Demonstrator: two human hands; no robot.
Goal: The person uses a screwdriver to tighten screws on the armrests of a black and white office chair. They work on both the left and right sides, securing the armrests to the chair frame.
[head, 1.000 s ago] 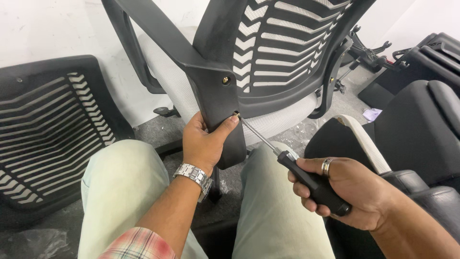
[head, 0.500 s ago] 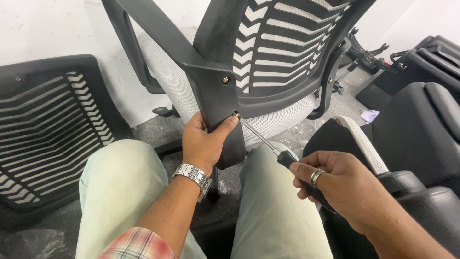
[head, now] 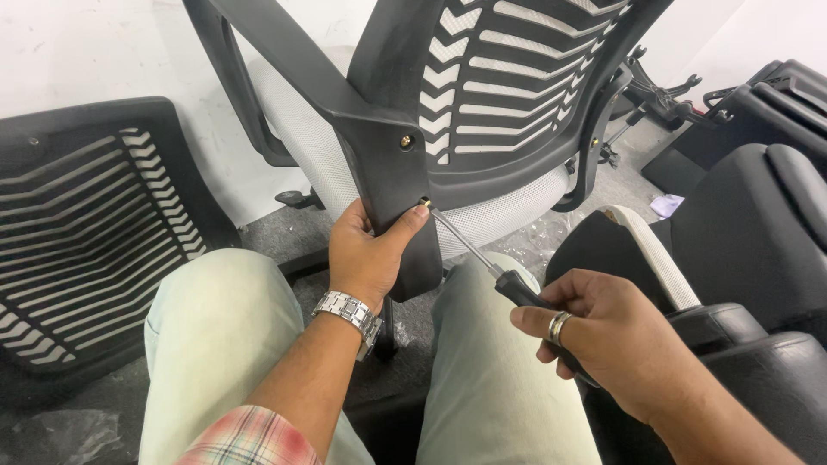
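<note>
My left hand (head: 370, 254), with a metal watch on its wrist, grips the lower end of a black plastic armrest bracket (head: 388, 168) of an office chair (head: 508, 95). Its thumb rests beside a screw at the bracket's edge. My right hand (head: 594, 336), wearing a ring, is closed around the black handle of a screwdriver (head: 482, 258). The metal shaft runs up and left, with its tip on that lower screw (head: 425, 204). A second brass screw (head: 406, 140) sits higher in the bracket. The chair has a black slatted back and a grey mesh seat.
A loose black slatted chair back (head: 86, 232) leans against the white wall at left. Black padded chair parts (head: 749, 232) stand at right, with chair bases (head: 663, 90) behind them. My knees in pale trousers (head: 215, 344) sit below the bracket. The floor is grey.
My right hand has turned on the screwdriver handle, rolling over so its back and ring face up. The left hand and the bracket have stayed put.
</note>
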